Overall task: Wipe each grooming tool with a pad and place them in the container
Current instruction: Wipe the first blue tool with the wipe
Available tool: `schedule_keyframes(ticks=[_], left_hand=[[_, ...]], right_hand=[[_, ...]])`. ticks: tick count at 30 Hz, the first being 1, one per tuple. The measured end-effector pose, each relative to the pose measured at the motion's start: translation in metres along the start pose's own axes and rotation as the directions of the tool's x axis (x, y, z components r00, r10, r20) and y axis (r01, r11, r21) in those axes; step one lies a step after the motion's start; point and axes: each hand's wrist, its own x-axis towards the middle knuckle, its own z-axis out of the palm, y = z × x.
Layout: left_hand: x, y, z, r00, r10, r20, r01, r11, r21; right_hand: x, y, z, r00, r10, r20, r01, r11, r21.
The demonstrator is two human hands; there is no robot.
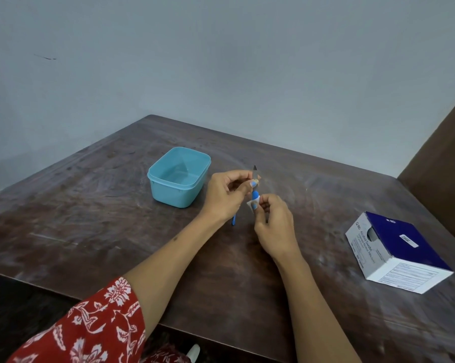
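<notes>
1. Nearest of all is a red sleeve with a white floral print [95, 323], on the left arm, low at the near edge of the desk [90, 231].
2. Both bare forearms reach forward over the dark, scuffed wooden top and meet just right of its middle.
3. Held up off the surface, the left hand [225, 196] pinches a grooming tool [255, 179] between thumb and fingertips; its grey metal point sticks up above the fingers and its blue handle runs down below them.
4. Just beneath, the right hand [274, 226] grips a small white pad [253, 205], folded against the blue handle of the tool.
5. Another thin blue piece [234, 220] shows under the left hand, close to the surface; I cannot tell whether it belongs to the same tool.
6. Left of the hands sits a light blue plastic container [179, 176], lidless, its rim near the left knuckles but apart from them.
7. Well off to the right lies a blue and white box of alcohol swabs [396, 250], its opening facing up.
8. Behind the desk rises a plain pale wall [221, 61].
</notes>
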Motion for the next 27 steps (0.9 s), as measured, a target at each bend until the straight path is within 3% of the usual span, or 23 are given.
schedule_keyframes(ticks=[6, 12, 16, 22, 27], left_hand=[[-0.002, 0.001, 0.001, 1.000, 0.000, 0.031, 0.000, 1.000, -0.004], [0.000, 0.001, -0.001, 1.000, 0.001, -0.012, -0.001, 1.000, -0.031], [-0.002, -0.001, 0.002, 0.999, -0.009, 0.045, 0.010, 1.000, -0.005], [0.001, 0.001, -0.001, 1.000, -0.011, -0.003, 0.010, 0.999, -0.044], [0.000, 0.001, 0.001, 0.999, -0.023, 0.027, 0.024, 0.998, -0.051]], right_hand=[[-0.001, -0.001, -0.002, 0.996, -0.032, -0.081, 0.035, 0.999, 0.024], [0.000, 0.002, 0.000, 1.000, 0.005, 0.004, -0.005, 1.000, -0.010], [-0.001, -0.007, -0.005, 0.989, -0.021, -0.144, 0.033, 0.996, 0.081], [-0.002, -0.002, -0.002, 0.998, 0.035, -0.050, -0.032, 0.997, 0.063], [-0.001, -0.007, -0.005, 0.988, 0.010, -0.155, 0.005, 0.995, 0.101]])
